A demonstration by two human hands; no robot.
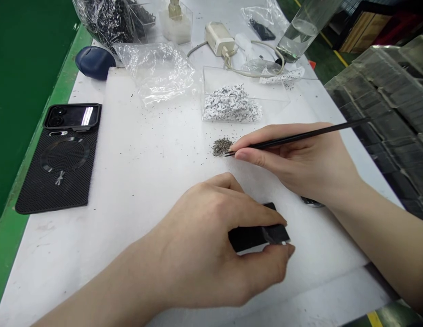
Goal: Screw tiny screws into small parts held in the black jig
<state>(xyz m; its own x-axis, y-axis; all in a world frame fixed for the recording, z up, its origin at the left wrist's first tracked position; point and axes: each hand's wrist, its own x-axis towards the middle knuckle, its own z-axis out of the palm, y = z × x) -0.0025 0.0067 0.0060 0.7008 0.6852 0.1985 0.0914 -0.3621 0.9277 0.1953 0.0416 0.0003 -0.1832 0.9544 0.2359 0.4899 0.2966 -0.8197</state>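
My left hand is closed round a small black block, thumb and index finger at its right end. Black tweezers are pinched in my right hand, beyond the left one. Their tips touch the right edge of a small heap of tiny metallic pieces on the white foam sheet. Behind the heap, a clear tray holds many small white pieces. Tiny dark bits are scattered over the sheet.
A black phone lies at the left, a dark blue mouse behind it. Plastic bags, a white charger with its cable and a clear cup stand at the back. Stacked clear boxes are at the right.
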